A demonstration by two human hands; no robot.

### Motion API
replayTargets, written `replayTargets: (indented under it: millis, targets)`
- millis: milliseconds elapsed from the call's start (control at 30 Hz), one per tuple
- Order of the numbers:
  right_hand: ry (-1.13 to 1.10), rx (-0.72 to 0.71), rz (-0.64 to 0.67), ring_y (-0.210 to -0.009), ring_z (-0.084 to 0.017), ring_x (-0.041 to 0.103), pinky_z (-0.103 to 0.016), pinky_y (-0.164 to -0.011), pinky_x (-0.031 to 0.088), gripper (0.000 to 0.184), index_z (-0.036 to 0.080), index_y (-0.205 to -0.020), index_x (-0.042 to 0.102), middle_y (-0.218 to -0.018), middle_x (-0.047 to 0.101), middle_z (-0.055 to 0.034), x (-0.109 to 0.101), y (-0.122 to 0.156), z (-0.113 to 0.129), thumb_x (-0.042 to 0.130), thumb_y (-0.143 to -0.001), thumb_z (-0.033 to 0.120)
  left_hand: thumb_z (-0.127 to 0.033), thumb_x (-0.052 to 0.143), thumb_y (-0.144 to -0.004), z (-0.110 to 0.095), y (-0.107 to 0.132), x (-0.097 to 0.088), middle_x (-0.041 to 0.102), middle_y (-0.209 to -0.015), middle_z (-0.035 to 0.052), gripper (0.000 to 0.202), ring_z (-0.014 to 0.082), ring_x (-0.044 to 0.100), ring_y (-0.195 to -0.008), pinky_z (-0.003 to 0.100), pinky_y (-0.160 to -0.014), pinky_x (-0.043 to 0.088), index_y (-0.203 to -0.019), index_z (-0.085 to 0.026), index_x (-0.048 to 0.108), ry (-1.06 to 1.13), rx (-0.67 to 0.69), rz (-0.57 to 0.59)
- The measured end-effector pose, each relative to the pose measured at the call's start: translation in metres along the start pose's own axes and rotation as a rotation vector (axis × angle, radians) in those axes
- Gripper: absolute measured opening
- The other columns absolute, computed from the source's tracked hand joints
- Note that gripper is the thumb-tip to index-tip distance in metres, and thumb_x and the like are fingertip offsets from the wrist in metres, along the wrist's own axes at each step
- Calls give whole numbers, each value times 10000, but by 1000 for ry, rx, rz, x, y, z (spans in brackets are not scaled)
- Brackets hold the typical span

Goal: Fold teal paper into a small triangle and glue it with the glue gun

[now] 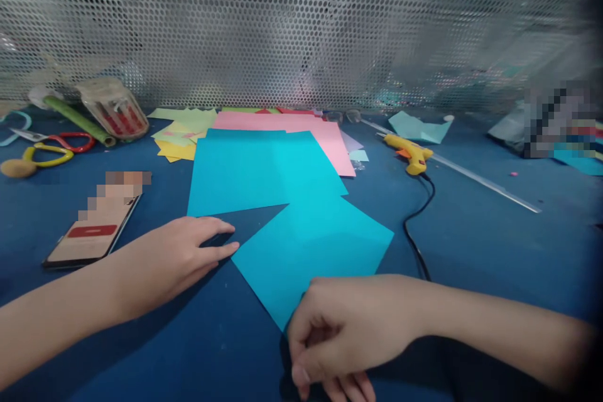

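Observation:
A bright blue sheet of paper (311, 251), turned cornerwise, lies on the blue tabletop in front of me. My left hand (188, 254) is open, fingers stretched flat; a fingertip reaches the sheet's left corner. Over its lower right edge is my right hand (348, 326), with thumb and index finger pressed together just below the near corner. Whatever that pinch may hold is hidden. Beyond lie more blue sheets (249, 169), partly covering a pink sheet (336, 144).
Left of the papers are a phone (92, 245), scissors (70, 141), a green tube (80, 119) and a jar (115, 110). A yellow glue gun (409, 154) with a black cord (409, 226) and a clear ruler (490, 185) lie right. A perforated metal panel (301, 31) stands behind.

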State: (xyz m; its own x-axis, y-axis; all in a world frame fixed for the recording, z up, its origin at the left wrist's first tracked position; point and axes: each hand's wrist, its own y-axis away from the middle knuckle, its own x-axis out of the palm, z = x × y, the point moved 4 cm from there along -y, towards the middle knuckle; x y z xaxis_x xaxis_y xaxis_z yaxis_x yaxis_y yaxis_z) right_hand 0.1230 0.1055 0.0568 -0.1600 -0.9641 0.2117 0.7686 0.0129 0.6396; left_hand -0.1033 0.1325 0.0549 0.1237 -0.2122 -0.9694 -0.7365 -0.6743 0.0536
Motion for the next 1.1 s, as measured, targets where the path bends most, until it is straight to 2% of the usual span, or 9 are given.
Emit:
replayTargets:
  millis: [100, 233, 467, 667, 800, 900, 967, 1033, 1100]
  targets:
    - [-20, 9, 0, -454, -18, 496, -100, -527, 452, 175, 126, -896, 635, -620, 538, 62, 2, -2, -2, 476, -949, 179, -229, 408, -993, -1, -5, -1, 604, -1347, 67, 379, 271, 575, -1206, 405, -984, 483, -1287, -323, 627, 42, 14, -23]
    - [-31, 12, 14, -465, -16, 511, -100, -537, 459, 188, 123, -967, 644, -638, 549, 59, 2, -2, -3, 462, -961, 170, -241, 448, -979, -4, -15, -6, 658, -1160, 61, 268, 215, 627, -1043, 322, -879, 503, -1102, -264, 684, 112, -12, -58]
    - [-49, 31, 10, -456, -18, 507, -102, -530, 460, 194, 123, -1008, 643, -629, 544, 66, 2, -2, -1, 456, -963, 153, -240, 437, -960, -14, -28, -1, 640, -925, 35, 226, 197, 607, -883, 309, -757, 483, -840, -223, 627, 166, -128, -111]
    - [-20, 36, 7, -447, -18, 496, -109, -535, 461, 226, 116, -1073, 652, -623, 533, 69, 0, -2, 0, 457, -968, 157, -192, 393, -953, -18, -30, 2, 629, -854, 47, 292, 221, 590, -830, 346, -718, 472, -770, -208, 619, 121, -249, -109]
    - [-11, 22, 9, -465, -30, 500, -120, -548, 468, 247, 124, -1108, 664, -623, 533, 64, -2, -1, 1, 467, -966, 172, -160, 420, -937, -21, -32, 3, 632, -825, 42, 279, 222, 594, -806, 331, -687, 471, -760, -208, 630, 73, -255, -67]
    - [45, 12, 33, -495, -47, 518, -140, -571, 484, 254, 127, -1122, 680, -635, 531, 54, -2, 4, 7, 500, -949, 170, -70, 411, -889, -22, -35, 6, 628, -830, 48, 273, 224, 595, -802, 332, -688, 470, -778, -198, 625, 4, -247, -45]
    - [190, -102, -77, -611, -80, 601, -172, -648, 515, 236, 133, -1089, 704, -714, 609, 16, -9, 9, 16, 532, -932, 172, -19, 408, -838, -24, -35, 7, 628, -826, 56, 274, 231, 600, -793, 334, -679, 469, -776, -188, 615, -48, -233, -33]
    - [434, -288, -339, -898, -141, 662, -236, -834, 522, 241, 156, -1120, 697, -975, 696, -48, -25, 16, 27, 562, -928, 208, 11, 408, -784, -28, -31, 6, 627, -802, 60, 279, 232, 610, -741, 333, -646, 465, -777, -180, 611, -95, -212, -29]
    - [722, -422, -636, -1245, -210, 526, -341, -1064, 405, 362, 194, -1271, 620, -1342, 587, -87, -43, 24, 34, 605, -927, 303, 26, 390, -761, -35, -24, 3, 630, -781, 63, 310, 223, 609, -655, 333, -602, 450, -801, -177, 621, -139, -193, -39]
